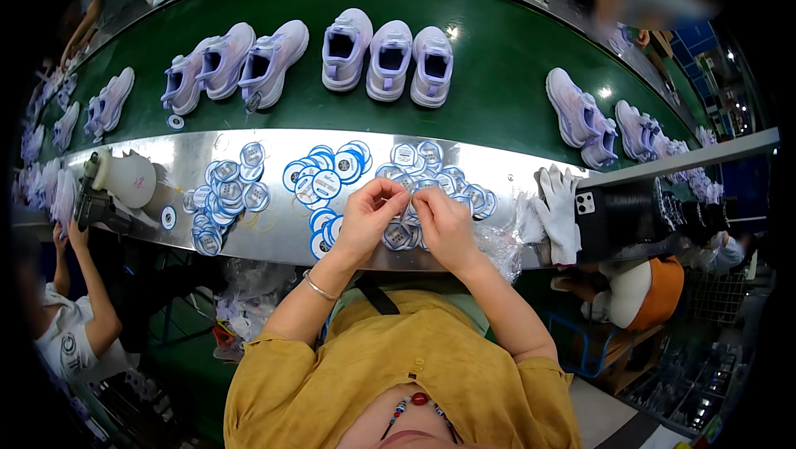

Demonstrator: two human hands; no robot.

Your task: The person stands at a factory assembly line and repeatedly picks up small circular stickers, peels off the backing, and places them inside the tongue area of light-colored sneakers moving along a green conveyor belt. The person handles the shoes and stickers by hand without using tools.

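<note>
Factory line, head view: green conveyor belt [497,67] runs beyond the far edge of the steel ledge [518,160], with lavender-white sneakers [390,77] on it past the ledge's middle. Round blue-rimmed tags lie on the ledge in overlapping heaps: left heap [230,189], middle heap [319,184], right heap [429,155]. White glove [560,217] lies at the ledge's right end; clear plastic wrap [504,254] bunched just left of it.

Left hand [371,218] and right hand [446,229] meet low over the right heap, near the ledge's near edge. Left thumb and index drawn together in a pinch, right fingertips likewise, the two pinches nearly touching. Whatever sits between them is too small to make out.

Judgement on handling: this looks like fine fingertip work, so light pinches with wrists steady should serve best. Lift one tag clear of its overlapping neighbours; thin discs probably slide and drag others along. Loose wrap should stay off the ledge's working stretch, since it could snag.
</note>
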